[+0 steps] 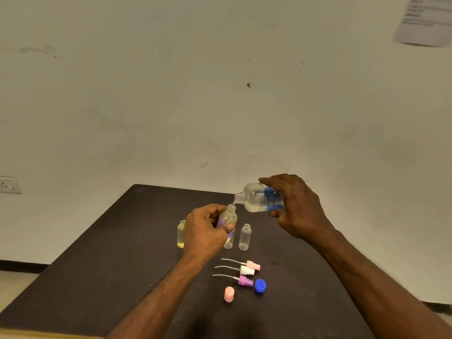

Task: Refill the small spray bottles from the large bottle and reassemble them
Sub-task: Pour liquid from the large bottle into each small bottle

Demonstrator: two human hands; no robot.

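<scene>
The right hand [297, 206] was wrapped around the large bottle [261, 198], tipped so its open neck met the mouth of a small clear bottle [229, 216]. The left hand [205, 231] gripped that small bottle with fingers curled and thumb pressed on its side, holding it tilted above the table [97, 265].

Judging by what showed, the refilling was partway through. Left of the held bottle, a small bottle [181, 234] stood holding yellowish liquid. Right of it, another small bottle [245, 237] stood uncapped and looked empty. A further one [228, 243] stood just below the held bottle, its level hard to tell.

Reassembly seemed not yet begun: nearer the camera than the held bottle lay three spray heads with tubes, pale pink [253, 264], white [247, 270] and purple [245, 281], plus a blue cap [260, 285] and a pink cap [229, 294].

The large bottle carried a blue label [272, 195], its print too small to read. The writing on a sheet [424, 20] on the wall was blurred.
</scene>
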